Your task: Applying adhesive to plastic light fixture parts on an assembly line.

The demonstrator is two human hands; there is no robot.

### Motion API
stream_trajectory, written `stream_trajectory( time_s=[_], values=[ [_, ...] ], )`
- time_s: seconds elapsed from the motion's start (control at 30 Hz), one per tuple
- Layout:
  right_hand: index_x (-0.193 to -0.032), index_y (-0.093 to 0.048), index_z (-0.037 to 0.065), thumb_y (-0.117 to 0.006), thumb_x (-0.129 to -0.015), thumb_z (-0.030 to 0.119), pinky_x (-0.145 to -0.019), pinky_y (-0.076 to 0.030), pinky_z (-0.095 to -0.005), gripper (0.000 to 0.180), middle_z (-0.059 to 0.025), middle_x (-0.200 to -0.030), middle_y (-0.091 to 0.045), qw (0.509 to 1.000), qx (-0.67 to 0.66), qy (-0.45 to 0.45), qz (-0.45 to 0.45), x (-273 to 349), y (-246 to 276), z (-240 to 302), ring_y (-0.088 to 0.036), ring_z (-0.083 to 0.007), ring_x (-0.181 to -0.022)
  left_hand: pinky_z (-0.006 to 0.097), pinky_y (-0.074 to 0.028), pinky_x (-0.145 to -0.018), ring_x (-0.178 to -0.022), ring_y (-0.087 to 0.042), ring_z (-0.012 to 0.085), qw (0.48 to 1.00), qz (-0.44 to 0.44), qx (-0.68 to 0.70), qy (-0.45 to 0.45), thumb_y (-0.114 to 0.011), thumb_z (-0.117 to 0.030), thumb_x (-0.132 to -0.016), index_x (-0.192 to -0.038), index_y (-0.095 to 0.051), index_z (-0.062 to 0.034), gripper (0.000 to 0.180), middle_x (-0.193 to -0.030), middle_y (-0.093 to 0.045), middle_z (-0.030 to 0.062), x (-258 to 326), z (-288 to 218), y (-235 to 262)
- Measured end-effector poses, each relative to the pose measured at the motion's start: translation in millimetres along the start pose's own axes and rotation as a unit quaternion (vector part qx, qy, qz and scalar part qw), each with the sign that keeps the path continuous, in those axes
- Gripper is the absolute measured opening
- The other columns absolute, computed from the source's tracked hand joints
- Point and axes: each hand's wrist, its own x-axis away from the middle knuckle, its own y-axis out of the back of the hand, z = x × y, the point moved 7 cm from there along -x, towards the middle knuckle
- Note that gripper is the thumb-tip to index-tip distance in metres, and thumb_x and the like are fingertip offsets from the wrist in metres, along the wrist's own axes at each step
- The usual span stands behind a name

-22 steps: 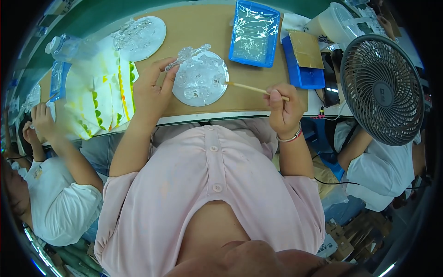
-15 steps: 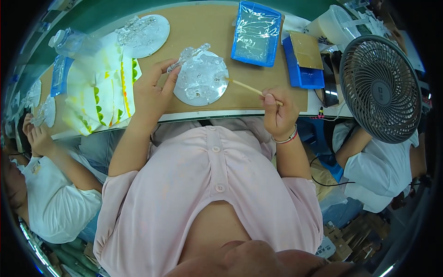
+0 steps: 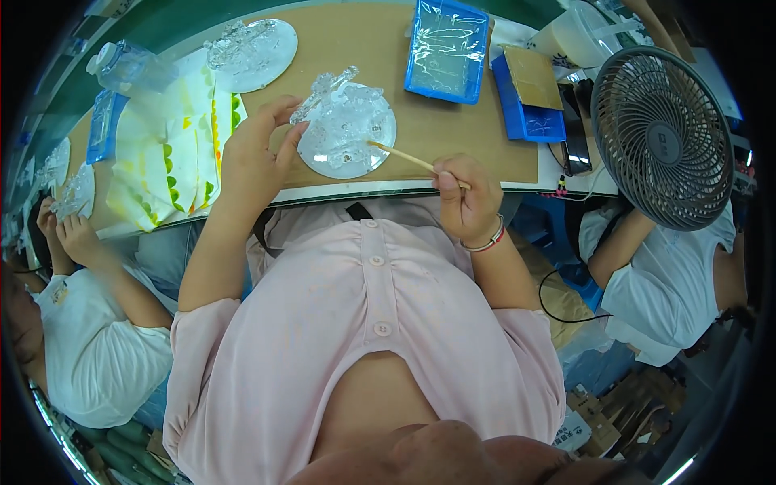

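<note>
In front of me a white round plate (image 3: 327, 165) bears a cluster of clear, glassy pieces (image 3: 349, 121). My left hand (image 3: 257, 149) is at the plate's left edge, thumb and forefinger closed on the end of a clear knobbly piece (image 3: 325, 87) that slants up over the far rim. What this piece is exactly, I cannot make out. Between the fingertips of my right hand (image 3: 469, 194) is a thin wooden stick (image 3: 412, 159). Its darker tip touches or hovers just over the clear pieces near the plate's middle.
A second round plate (image 3: 271, 66) with clear pieces lies far left, near patterned paper sheets (image 3: 170, 153) and a plastic bottle (image 3: 133, 69). Blue trays (image 3: 444, 90) (image 3: 540, 129) stand to the right, beside a black fan (image 3: 664, 141). Co-workers (image 3: 105, 347) (image 3: 667, 283) sit at both sides.
The stick's tip has moved left, from the plate's right rim to the pieces near its middle, and my right hand went with it. My left hand still grips the clear piece.
</note>
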Motion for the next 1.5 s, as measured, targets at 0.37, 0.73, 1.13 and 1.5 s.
stream_trajectory(
  time_s=[0.37,0.73,1.13,1.5],
  values=[
    [-0.09,-0.053,0.001,-0.052,-0.092,0.005,-0.054,-0.046,-0.0255,0.005,-0.0131,-0.072,-0.061,0.999,-0.025,-0.008,0.021,6.7,8.6,5.5,-0.058,-0.0162,-0.057,0.035,-0.045,-0.098,-0.12,-0.051,0.0252,0.952,0.254,0.083,-0.147,-0.07,0.012,-0.065,-0.136,-0.044,-0.0147,0.08,-0.136,-0.048,0.0062,-53.6,-22.2,-3.5],
    [-0.088,-0.053,0.001,-0.053,-0.091,0.006,-0.055,-0.047,-0.0276,0.006,-0.0117,-0.072,-0.061,1.0,0.015,-0.006,0.012,10.1,12.6,3.5,-0.06,-0.0209,-0.058,0.036,-0.037,-0.105,-0.128,-0.044,0.026,0.94,0.3,0.068,-0.148,-0.075,0.008,-0.061,-0.125,-0.049,-0.0138,0.073,-0.139,-0.046,0.0037,-62.1,-19.0,-8.0],
    [-0.091,-0.053,-0.001,-0.051,-0.094,0.008,-0.055,-0.046,-0.024,0.009,-0.0108,-0.075,-0.062,0.999,0.016,-0.039,-0.005,10.6,18.6,-6.3,-0.058,-0.0139,-0.058,0.042,-0.03,-0.109,-0.131,-0.039,0.0298,0.955,0.208,0.163,-0.137,-0.076,-0.004,-0.066,-0.119,-0.044,-0.0132,0.063,-0.142,-0.041,0.0116,-37.7,-11.3,-17.2],
    [-0.091,-0.053,0.0,-0.051,-0.093,0.005,-0.056,-0.047,-0.025,0.005,-0.011,-0.075,-0.062,1.0,-0.012,-0.004,0.008,12.4,17.0,-3.7,-0.059,-0.0149,-0.06,0.042,-0.032,-0.109,-0.13,-0.04,0.0291,0.966,0.156,0.156,-0.136,-0.077,-0.003,-0.065,-0.12,-0.043,-0.0125,0.065,-0.14,-0.042,0.0128,-29.3,-12.8,-18.5]
  ],
)
